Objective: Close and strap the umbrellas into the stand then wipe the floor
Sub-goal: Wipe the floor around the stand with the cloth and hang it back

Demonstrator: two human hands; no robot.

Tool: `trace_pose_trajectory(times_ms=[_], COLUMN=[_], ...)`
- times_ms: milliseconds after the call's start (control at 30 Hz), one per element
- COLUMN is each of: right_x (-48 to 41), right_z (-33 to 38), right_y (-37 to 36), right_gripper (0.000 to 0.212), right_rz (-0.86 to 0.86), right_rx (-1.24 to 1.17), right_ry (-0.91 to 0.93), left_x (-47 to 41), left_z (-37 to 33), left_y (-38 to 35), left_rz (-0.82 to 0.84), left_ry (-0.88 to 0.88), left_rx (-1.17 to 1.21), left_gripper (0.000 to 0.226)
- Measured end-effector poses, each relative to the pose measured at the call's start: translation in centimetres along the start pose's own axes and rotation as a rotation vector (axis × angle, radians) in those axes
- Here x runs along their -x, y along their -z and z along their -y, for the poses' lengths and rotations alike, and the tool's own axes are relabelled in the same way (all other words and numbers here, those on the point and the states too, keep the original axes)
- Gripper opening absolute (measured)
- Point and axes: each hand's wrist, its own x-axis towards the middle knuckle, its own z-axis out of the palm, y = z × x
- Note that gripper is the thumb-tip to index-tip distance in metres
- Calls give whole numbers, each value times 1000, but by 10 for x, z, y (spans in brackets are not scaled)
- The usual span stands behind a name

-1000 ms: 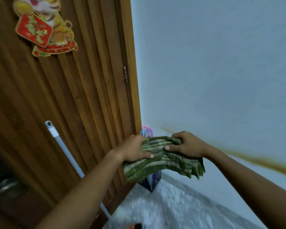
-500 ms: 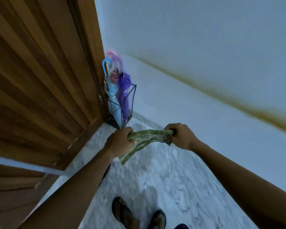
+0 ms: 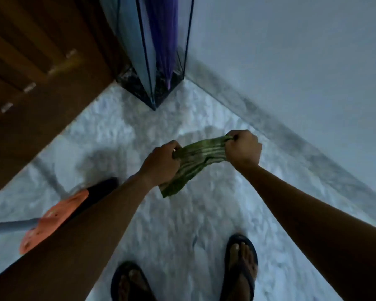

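Green striped cloth [image 3: 191, 161], soft and bunched into a twisted band, is hanging in the air between both hands, above the floor [image 3: 182, 224] and not touching it. The left hand [image 3: 161, 164] is gripping one end with curled fingers, and the right hand [image 3: 243, 148] is closing its fist around the other end. The danger, I think, is this: the marble-like floor is looking smooth and perhaps wet, so the person in sandals [image 3: 240, 268] could be slipping while bending down. A cloth kept so bunched would also be wiping only a narrow strip. A wide stroke could be knocking the thin wire stand [image 3: 139, 88] in the corner, where the folded purple umbrella [image 3: 165, 40] and blue umbrella [image 3: 130, 40] are standing. An orange mop head [image 3: 52, 220] with holes is lying near the left forearm, beside the ribbed wooden door [image 3: 41, 83], and it could be catching a foot.
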Motion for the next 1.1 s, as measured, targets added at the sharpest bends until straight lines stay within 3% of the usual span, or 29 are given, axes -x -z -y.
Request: trace_pose_trajectory(times_ms=[133, 267, 367, 400, 433, 500, 600, 700, 867, 1033, 1100], right_x=[-69, -133, -166, -170, -169, -159, -140, -138, -168, -205, -211], right_z=[-21, -28, -27, -26, -25, -22, -17, -22, -25, -25, -24], right_y=[-67, -95, -113, -119, -127, -143, -172, -200, -208, -197, -201], right_gripper=[20, 17, 34, 43, 52, 64, 73, 87, 84, 79, 79], right_rz=[43, 111, -59, -142, -199, -241, -156, 19, 16, 18, -13], right_rx=[-82, 123, 364, 420, 439, 366, 87, 6, 136, 255, 299], right_ry=[-39, 102, 337, 402, 434, 380, 124, 7, 79, 172, 228], left_x=[-80, -131, -148, -151, -154, -156, -157, -158, -169, -195, -199], left_z=[46, 69, 69, 70, 71, 73, 88, 114, 112, 93, 98], left_y=[-33, -58, -66, -68, -71, -75, -77, -85, -102, -109, -109], left_rz=[14, -36, -211, -297, -365, -460, -427, -292, -225, -311, -424], left_ry=[67, 48, -90, -130, -157, -237, -444, -350, -307, -297, -337], left_rx=[165, 225, 1, -168, -366, -559, -650, -696, -741, -668, -655], left_gripper=[17, 18, 7, 16, 40, 75, 68, 68, 83, 83, 78])
